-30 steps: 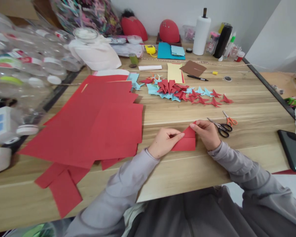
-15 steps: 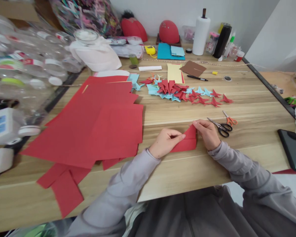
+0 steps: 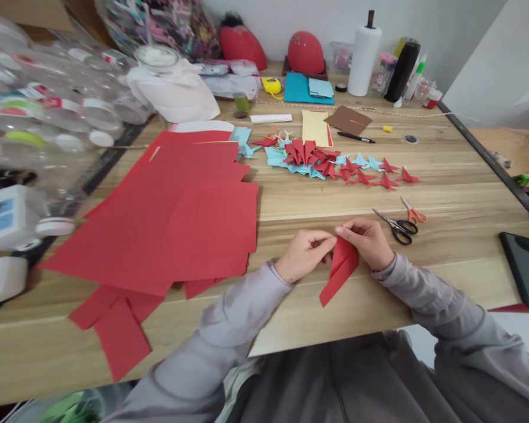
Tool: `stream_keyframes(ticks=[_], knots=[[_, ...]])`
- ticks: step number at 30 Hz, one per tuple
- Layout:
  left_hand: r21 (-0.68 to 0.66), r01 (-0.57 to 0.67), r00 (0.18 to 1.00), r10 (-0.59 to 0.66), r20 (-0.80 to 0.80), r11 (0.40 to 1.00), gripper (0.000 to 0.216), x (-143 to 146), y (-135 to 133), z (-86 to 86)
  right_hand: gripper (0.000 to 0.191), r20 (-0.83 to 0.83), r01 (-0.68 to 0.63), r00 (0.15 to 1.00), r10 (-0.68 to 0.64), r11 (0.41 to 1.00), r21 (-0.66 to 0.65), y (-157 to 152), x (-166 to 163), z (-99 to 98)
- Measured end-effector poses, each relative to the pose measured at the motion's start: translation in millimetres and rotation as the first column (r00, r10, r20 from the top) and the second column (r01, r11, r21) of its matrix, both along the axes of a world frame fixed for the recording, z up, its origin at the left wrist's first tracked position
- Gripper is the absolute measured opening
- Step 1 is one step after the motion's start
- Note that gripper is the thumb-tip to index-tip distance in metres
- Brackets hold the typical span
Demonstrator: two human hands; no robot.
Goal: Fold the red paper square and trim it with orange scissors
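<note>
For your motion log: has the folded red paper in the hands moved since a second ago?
Yes. The red paper has swung from lying flat to hanging point-down toward the table edge, farther from the scissors, pinched by both hands.

1. The clear plastic bottles [image 3: 48, 111] at my far left are blurred and run off the frame's edge.
2. The black phone [image 3: 526, 267] is clipped by the right edge.
3. My left hand [image 3: 306, 255] and right hand [image 3: 370, 241] cover the upper tip of the folded red paper [image 3: 341, 270].
4. The print on the white box [image 3: 4, 217] is unreadable.
</note>
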State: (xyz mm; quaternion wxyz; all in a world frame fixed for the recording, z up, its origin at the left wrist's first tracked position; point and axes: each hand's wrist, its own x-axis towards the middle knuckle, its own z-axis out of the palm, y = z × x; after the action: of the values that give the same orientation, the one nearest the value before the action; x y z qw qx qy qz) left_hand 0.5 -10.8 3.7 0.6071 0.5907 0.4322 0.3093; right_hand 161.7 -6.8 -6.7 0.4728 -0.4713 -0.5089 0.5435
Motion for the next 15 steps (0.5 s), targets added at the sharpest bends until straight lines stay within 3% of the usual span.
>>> stream_keyframes(ticks=[6,15], knots=[[0.152,0.003,0.998,0.006,-0.057,0.988,0.035,0.2,0.1,-0.1,0.028,0.018,-0.044,0.999,0.044,0.998,0.043,-0.6,-0.1,0.9],[0.071,0.06,0.996,-0.056,-0.066,0.996,0.031,-5.1,3.6,-1.8,0.025,-0.048,0.117,0.992,-0.114,0.991,0.066,8.3,9.1,1.4]])
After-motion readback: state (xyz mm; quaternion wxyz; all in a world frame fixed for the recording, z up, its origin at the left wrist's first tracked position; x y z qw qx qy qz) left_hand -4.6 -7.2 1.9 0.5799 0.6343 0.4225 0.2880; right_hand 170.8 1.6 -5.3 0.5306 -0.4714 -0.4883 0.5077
